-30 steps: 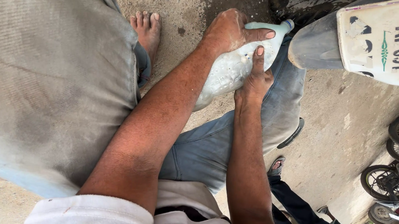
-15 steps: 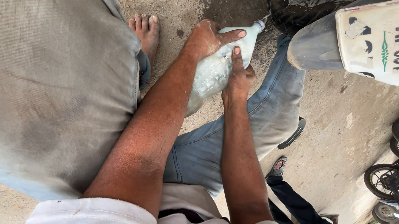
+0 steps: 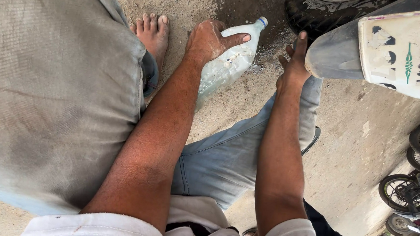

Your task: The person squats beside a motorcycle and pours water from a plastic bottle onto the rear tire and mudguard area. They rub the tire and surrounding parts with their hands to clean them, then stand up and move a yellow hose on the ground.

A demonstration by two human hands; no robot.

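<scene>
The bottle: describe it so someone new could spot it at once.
Start at the dark tyre at top. On the wet ground just left of it lies the bottle, gripped by the left hand. It is clear plastic with a blue cap, unlike the bare foot beside it.

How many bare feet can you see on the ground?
1. The bare foot rests on the dirt just left of the plastic bottle that the left hand grips. Another may be hidden under the legs.
</scene>
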